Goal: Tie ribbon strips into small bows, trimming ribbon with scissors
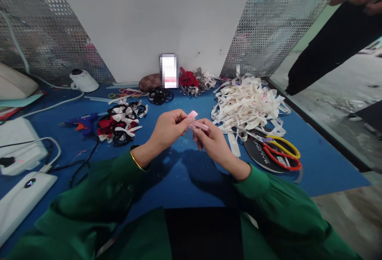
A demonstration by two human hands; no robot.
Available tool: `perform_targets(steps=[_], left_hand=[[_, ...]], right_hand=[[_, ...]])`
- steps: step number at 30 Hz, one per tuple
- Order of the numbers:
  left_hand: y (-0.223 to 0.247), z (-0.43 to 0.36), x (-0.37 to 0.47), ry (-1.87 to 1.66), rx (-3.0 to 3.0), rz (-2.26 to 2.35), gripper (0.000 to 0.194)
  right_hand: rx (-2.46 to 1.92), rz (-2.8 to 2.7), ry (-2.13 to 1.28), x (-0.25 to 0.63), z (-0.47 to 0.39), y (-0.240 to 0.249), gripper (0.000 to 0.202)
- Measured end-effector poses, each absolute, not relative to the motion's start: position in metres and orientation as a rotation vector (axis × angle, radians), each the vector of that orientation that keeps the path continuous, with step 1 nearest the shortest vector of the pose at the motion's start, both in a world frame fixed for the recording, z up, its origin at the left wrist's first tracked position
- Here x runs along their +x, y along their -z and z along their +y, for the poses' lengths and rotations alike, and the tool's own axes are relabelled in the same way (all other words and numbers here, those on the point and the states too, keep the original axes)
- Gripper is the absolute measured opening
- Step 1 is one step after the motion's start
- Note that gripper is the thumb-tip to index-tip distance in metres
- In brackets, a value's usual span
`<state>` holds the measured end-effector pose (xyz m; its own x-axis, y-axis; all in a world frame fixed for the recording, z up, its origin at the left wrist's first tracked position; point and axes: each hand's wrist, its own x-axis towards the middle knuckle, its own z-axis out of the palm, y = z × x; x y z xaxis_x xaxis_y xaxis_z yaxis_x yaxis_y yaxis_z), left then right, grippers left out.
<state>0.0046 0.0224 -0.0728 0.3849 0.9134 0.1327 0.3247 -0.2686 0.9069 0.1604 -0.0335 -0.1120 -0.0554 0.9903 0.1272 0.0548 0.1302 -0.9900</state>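
Observation:
A small pink ribbon [193,114] is pinched between my two hands above the blue table. My left hand [169,128] has its thumb and fingers closed on the ribbon's left part. My right hand [213,140] is closed on the same ribbon, just below and to the right, and a folded strip sticks out over its fingers. The fingertips of both hands nearly touch. Off to the right, a pile of white ribbon pieces [249,101] lies beside red and yellow handled scissors [282,154].
Finished-looking bows [122,119] and a blue glue gun [80,123] lie left. A phone [169,71] leans on the back panel [155,17], beside red bows [188,78]. White power strips [22,156] with cables sit far left. A person [325,37] stands beyond the table's right edge.

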Motion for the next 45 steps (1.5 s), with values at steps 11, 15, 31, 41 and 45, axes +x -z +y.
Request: perform_targets(steps=[11,15,31,41,45], left_hand=[[0.073,0.020,0.006,-0.855,1.874,1.114,0.036],[0.073,0.022,0.005,-0.875,1.788,1.069,0.032],[0.069,0.016,0.006,-0.841,2.023,1.171,0.044],[0.075,0.015,0.010,-0.980,1.736,1.041,0.039],[0.076,0.014,0.012,-1.025,1.678,1.029,0.035]], right_hand=[[-1.273,-1.605,-0.779,0.166,-0.034,0.109,0.036],[-1.239,-1.524,-0.929,0.164,-0.035,0.109,0.034],[-1.267,-1.556,-0.937,0.163,-0.036,0.113,0.024],[-1.149,-1.459,-1.220,0.159,-0.035,0.112,0.045],[-1.102,-1.399,-1.319,0.157,-0.040,0.105,0.047]])
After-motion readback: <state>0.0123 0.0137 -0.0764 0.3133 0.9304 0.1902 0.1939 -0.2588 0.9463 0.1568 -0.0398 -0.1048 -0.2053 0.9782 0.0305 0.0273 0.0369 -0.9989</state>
